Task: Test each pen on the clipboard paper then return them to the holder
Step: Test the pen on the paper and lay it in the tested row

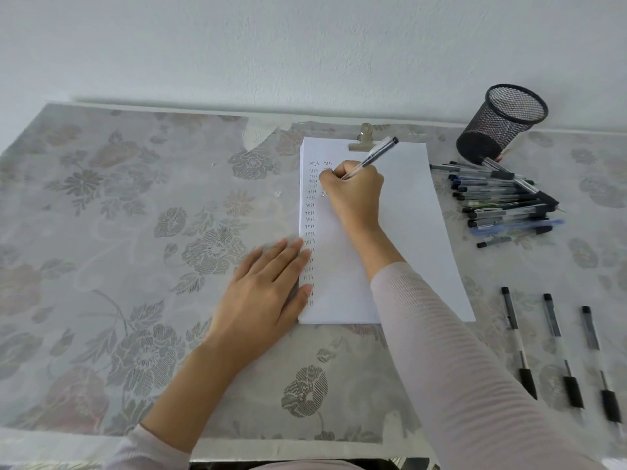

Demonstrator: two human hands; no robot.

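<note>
White paper (407, 239) lies clipped on a clipboard under a metal clip (363, 139), with a column of short written marks down its left side. My right hand (354, 191) is closed around a clear black-capped pen (376, 154), its tip hidden by my fingers near the top of the page. My left hand (264, 300) rests flat with fingers spread on the paper's left edge. A black mesh pen holder (502, 120) stands tilted at the back right. A pile of several pens (502, 201) lies just in front of it.
Three capped pens (556, 351) lie side by side on the flowered tablecloth (135, 249) at the front right. A white wall runs along the table's far edge. The table's near edge is just below my forearms.
</note>
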